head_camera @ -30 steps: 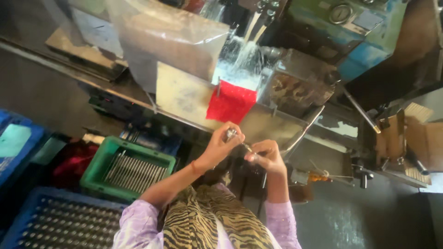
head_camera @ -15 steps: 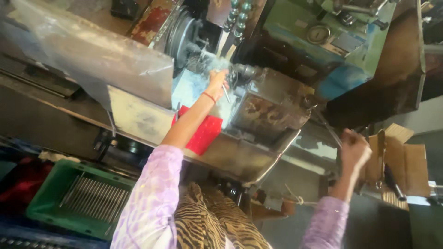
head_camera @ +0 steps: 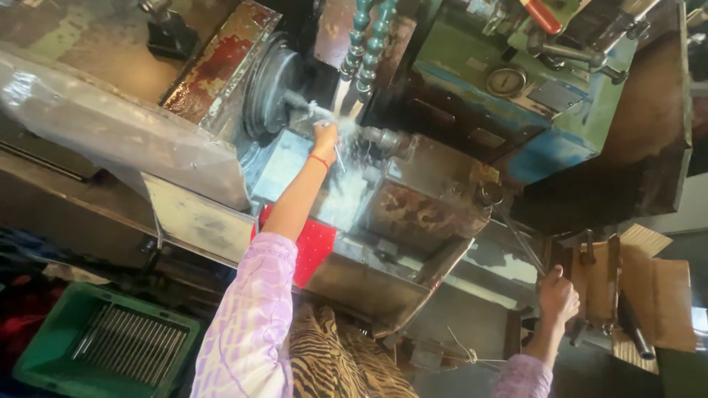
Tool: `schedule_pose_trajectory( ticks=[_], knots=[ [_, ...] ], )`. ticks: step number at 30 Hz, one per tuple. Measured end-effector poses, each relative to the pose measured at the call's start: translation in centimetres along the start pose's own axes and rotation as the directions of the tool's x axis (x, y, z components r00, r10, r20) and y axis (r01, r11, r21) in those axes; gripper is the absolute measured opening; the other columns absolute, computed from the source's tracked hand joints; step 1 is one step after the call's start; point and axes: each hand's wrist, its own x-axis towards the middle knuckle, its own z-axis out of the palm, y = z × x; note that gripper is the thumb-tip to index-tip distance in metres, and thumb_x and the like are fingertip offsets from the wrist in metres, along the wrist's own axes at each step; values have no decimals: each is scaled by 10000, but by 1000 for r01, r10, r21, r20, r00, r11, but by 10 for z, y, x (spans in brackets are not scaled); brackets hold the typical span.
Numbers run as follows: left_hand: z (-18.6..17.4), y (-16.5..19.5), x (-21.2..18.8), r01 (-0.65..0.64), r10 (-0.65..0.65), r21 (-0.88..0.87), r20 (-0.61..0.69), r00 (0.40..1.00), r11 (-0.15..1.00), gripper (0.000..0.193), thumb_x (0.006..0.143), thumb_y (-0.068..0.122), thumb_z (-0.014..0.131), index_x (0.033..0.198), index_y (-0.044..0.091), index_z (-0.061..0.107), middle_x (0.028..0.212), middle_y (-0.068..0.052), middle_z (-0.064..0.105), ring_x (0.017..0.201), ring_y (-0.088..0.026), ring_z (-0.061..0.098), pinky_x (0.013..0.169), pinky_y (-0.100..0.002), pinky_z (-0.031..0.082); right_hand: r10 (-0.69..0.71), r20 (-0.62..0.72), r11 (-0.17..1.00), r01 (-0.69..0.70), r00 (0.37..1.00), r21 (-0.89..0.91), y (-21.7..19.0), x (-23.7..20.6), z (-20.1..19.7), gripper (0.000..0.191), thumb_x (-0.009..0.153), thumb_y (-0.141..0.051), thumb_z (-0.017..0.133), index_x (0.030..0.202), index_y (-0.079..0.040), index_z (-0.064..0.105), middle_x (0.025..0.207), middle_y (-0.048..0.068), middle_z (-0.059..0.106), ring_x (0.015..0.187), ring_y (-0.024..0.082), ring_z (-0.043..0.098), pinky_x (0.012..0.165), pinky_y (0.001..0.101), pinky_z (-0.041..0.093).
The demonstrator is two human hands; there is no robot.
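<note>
At the chuck (head_camera: 274, 92) of the old lathe, under the stream of coolant (head_camera: 341, 121), a thin metal rod (head_camera: 338, 155) is pinched in the closed fingers of the left hand (head_camera: 324, 136), its end offered to the spindle nose. Off to the side, the right hand (head_camera: 557, 295) is wrapped shut around a lever (head_camera: 527, 250) beside a cardboard box (head_camera: 649, 295), while a green crate (head_camera: 44, 339) of similar rods (head_camera: 133, 343) is seen well below. Judged from this, the wet rod could be dropped, or the sleeve (head_camera: 251, 317) caught, should the lever be thrown while the hand is near the chuck.
</note>
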Motion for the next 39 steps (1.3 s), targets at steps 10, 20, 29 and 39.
schedule_pose_trajectory(
  ticks=[10, 20, 29, 39],
  knots=[
    [-11, -4, 13, 4, 2, -45, 126, 992, 999, 403, 965, 191, 593, 1345, 262, 477, 936, -50, 565, 694, -202, 589, 559, -353, 500, 38, -112, 998, -43, 993, -43, -2, -19, 9, 744, 1183, -520, 401, 874, 56, 755, 897, 361, 692, 876, 578, 668, 768, 650, 522],
    [-6, -9, 12, -5, -2, 54, 121, 993, 999, 321, 991, 192, 613, 1248, 195, 419, 1024, -64, 572, 802, -232, 616, 624, -412, 541, 28, -223, 997, -43, 974, -63, 1, -9, 13, 690, 1166, -502, 447, 827, 15, 754, 829, 319, 691, 801, 543, 674, 709, 625, 524],
    [24, -4, 5, -90, 174, -268, 308, 935, 959, 426, 936, 33, 678, 1241, 163, 411, 1156, -94, 504, 1009, -287, 617, 826, -663, 480, -35, -340, 999, 27, 940, -29, -1, -8, 15, 624, 1144, -405, 489, 748, 6, 741, 768, 269, 677, 713, 495, 672, 648, 588, 512],
    [13, -5, 5, 35, -1, -198, 171, 985, 980, 703, 822, -68, 682, 1333, 240, 311, 1246, -68, 466, 1093, -274, 559, 984, -791, 386, 100, -122, 994, -94, 988, 54, -2, -4, 10, 786, 1221, -464, 391, 699, 52, 673, 686, 242, 665, 649, 473, 684, 669, 589, 516]
  ],
)
